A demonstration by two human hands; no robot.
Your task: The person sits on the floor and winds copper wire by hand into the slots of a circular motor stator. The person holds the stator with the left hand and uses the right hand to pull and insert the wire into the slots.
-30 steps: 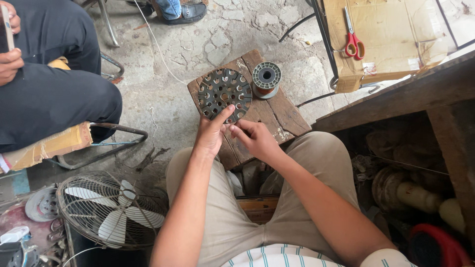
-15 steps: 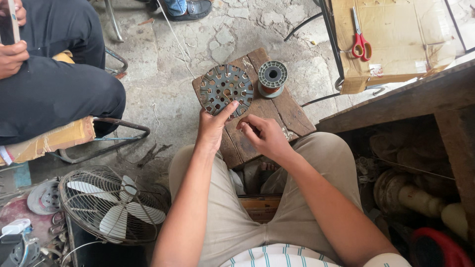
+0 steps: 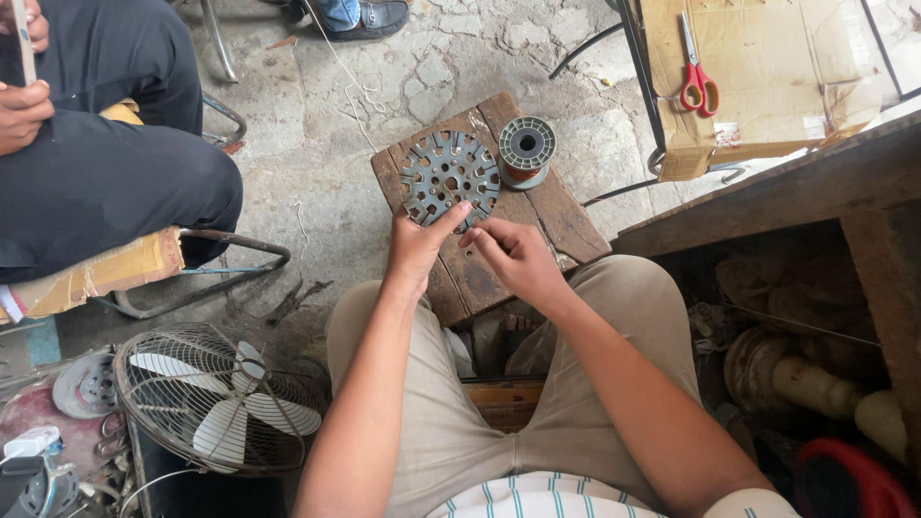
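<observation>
Red scissors (image 3: pixel 695 79) on a cardboard sheet (image 3: pixel 767 67), upper right. Caged fan (image 3: pixel 216 401) lying lower left, near a round metal part (image 3: pixel 84 386). Seated person in dark trousers (image 3: pixel 106 173) at left on a cardboard-padded chair (image 3: pixel 96 273). Shoe (image 3: pixel 369 17) at top edge. Cracked stone floor (image 3: pixel 317 125). Dark wooden bench (image 3: pixel 825 182) at right, cluttered underneath.

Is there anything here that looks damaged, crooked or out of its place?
The fan at lower left lies on its back on the floor, its wire guard facing up. The wooden board under the slotted metal disc is worn and cracked. The left hand touches the disc's rim.
</observation>
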